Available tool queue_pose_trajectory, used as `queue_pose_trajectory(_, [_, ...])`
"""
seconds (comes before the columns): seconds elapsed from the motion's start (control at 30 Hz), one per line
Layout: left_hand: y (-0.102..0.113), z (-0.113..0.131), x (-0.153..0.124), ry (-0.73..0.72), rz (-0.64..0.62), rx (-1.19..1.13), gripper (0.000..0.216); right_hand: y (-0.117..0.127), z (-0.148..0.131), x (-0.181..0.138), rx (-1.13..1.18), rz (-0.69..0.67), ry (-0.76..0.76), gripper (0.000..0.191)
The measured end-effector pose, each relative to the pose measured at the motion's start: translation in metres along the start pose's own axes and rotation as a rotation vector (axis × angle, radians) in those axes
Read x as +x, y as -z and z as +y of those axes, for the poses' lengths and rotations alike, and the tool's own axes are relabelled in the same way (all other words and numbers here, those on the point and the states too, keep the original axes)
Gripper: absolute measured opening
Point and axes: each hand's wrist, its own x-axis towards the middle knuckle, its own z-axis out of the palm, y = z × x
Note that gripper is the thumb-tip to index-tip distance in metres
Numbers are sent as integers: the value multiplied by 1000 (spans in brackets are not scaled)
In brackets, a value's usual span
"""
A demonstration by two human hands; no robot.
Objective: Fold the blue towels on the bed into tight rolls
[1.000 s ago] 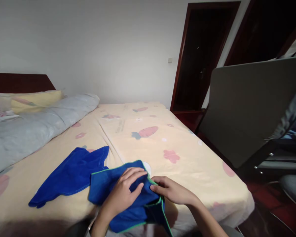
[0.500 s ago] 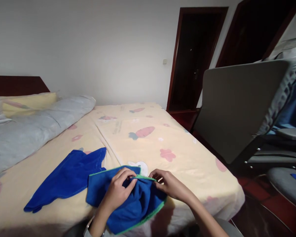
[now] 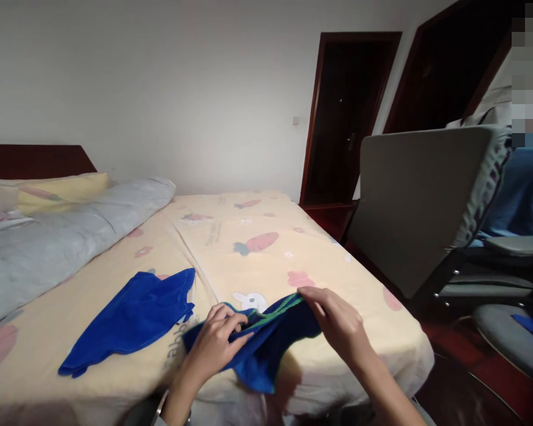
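Bed bears one plain blue cloth at eight o'clock; at six, left hand and right hand both grip one green-edged blue cloth.

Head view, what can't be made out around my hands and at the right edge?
All in the head view:
Green-edged cloth: part hidden behind the left hand.
Its raised edge: partly covered by the right hand's fingers.
Blue item, lower right: cut off by the picture's right edge.
Pixelated patch, upper right: coarse blocks mask what is there.
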Motion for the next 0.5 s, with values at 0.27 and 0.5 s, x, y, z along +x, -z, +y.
queue_pose_trajectory(0.27, [66,-4,4,-23,166,-57,22,90,-2,42,-435,64,115,8])
queue_pose_trajectory(0.5, [159,34,17,215,209,-125,34,138,-12,56,-662,146,47,26])
